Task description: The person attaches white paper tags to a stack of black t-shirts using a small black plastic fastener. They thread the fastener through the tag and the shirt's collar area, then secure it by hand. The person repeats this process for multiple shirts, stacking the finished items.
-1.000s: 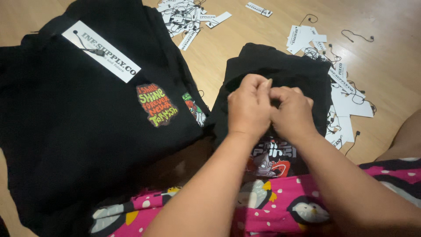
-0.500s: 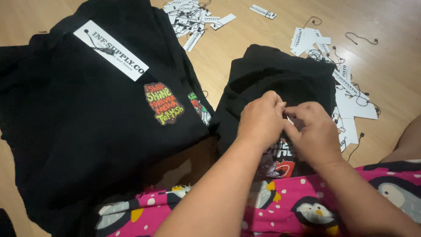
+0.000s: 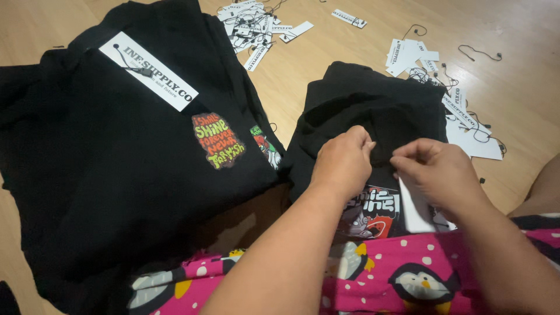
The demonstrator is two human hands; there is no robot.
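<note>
A black garment [image 3: 373, 105] with a red, white and black print lies bunched on the wooden floor in front of me. My left hand [image 3: 344, 160] pinches a fold of its black fabric near the collar. My right hand [image 3: 434, 175] pinches the same fabric just to the right, over a white card tag [image 3: 417, 210] that lies partly under it. What sits between the fingertips is hidden.
A stack of black shirts [image 3: 116, 163] with a colourful print and a long white hang tag [image 3: 149, 70] lies at left. Loose white tags with black strings [image 3: 256, 26] are scattered at the back and at right [image 3: 466, 125]. Pink patterned trousers [image 3: 379, 277] cover my legs.
Both hands have moved down and to the right on the bunched garment, and they have come slightly apart. More of the print and the white card shows below them.
</note>
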